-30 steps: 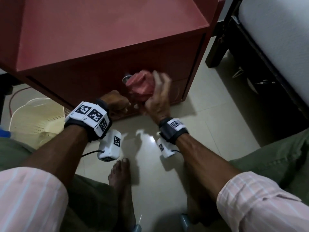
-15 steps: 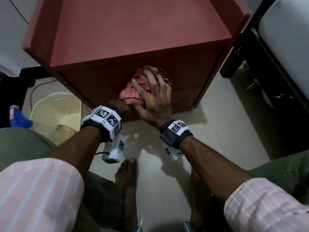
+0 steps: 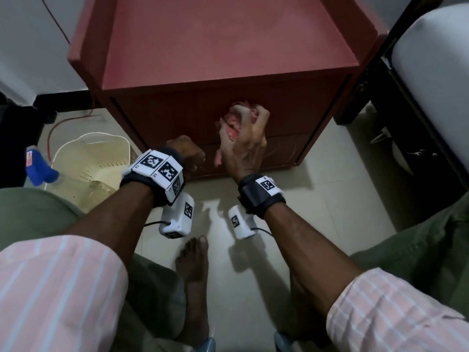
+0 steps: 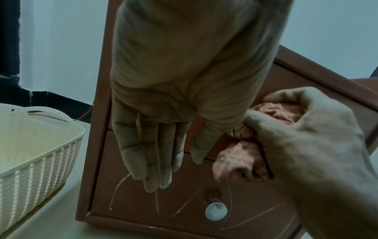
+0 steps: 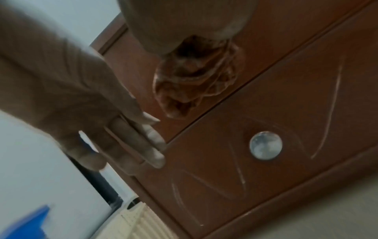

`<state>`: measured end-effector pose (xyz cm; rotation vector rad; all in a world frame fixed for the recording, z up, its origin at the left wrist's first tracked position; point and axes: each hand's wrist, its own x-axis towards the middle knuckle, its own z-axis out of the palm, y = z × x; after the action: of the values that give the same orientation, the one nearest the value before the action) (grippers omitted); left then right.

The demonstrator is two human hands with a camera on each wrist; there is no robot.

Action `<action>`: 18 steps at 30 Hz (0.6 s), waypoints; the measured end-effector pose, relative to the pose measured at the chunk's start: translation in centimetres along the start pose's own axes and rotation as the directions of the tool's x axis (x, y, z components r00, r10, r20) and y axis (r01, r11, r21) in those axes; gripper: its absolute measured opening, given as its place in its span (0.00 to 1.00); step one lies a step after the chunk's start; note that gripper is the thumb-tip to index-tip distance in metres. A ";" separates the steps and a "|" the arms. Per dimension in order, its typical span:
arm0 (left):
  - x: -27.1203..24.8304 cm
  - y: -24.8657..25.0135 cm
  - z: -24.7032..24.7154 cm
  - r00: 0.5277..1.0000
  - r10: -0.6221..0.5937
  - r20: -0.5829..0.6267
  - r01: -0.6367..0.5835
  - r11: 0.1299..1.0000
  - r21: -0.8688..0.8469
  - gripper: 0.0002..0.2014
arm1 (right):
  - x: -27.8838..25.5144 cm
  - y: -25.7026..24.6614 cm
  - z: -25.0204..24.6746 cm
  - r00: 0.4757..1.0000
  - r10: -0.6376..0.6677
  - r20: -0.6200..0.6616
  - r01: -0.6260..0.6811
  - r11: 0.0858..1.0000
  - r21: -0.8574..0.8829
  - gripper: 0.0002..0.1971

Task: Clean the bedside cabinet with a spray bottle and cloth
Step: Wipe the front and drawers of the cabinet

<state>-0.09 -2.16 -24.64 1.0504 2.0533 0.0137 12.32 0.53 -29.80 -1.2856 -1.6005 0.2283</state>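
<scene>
Only wrist views show the lower drawer's knob (image 4: 216, 211).

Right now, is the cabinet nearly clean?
Can't tell how much is done. The right hand grips the cloth against the cabinet front. The left hand rests beside it. The spray bottle sits aside; the lower drawer shows streaks.
</scene>
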 end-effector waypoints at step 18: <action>-0.1 1.4 1.1 0.998 0.061 -0.008 -0.061 0.998 -0.011 0.14 | 3.3 3.8 -2.3 0.567 -0.591 0.574 0.824 0.413 -0.389 0.68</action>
<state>1.62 -1.65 -24.85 1.1074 2.0255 0.0601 16.80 3.75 -29.41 -0.8659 -2.5554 -0.7596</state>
